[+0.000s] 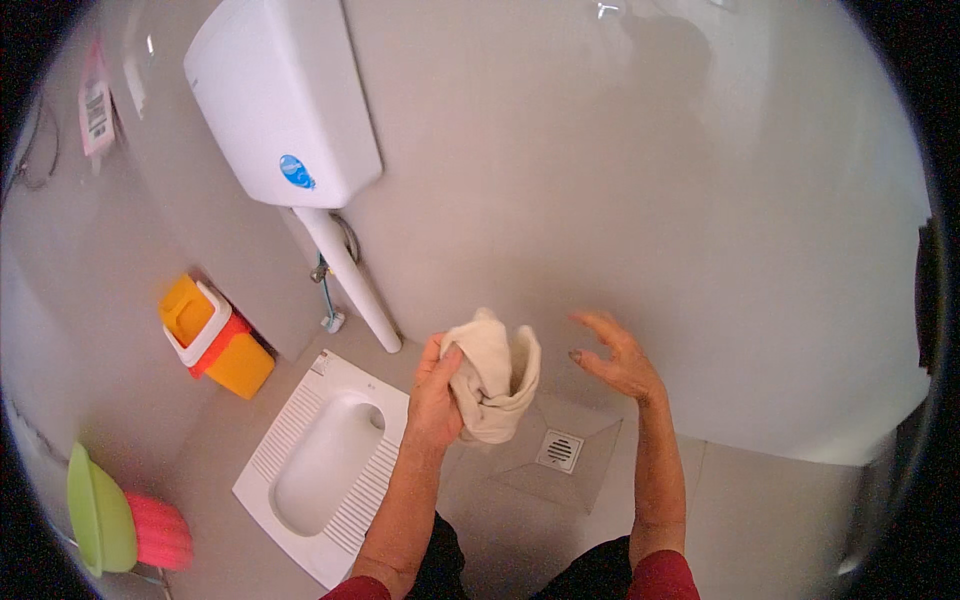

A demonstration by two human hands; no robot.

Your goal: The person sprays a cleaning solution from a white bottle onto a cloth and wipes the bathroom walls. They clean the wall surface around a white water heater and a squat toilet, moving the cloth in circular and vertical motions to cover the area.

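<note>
A cream-coloured cloth (492, 375), folded and bunched up, is gripped in my left hand (436, 400), its thumb pressed over the near side. The cloth hangs in the air above the floor, between the squat toilet and the drain. To the right of it my right hand (620, 360) is raised, touching nothing, with thumb and fingers apart. A gap separates that hand from the cloth. The fingers of my left hand behind the cloth are partly hidden.
A white squat toilet (255, 480) is set in the floor at left, below a wall-mounted cistern (290, 100) with its pipe (350, 285). A square floor drain (560, 451) lies beyond my knees. An orange bin (240, 365), green basin (100, 515) and red container (160, 530) stand far left.
</note>
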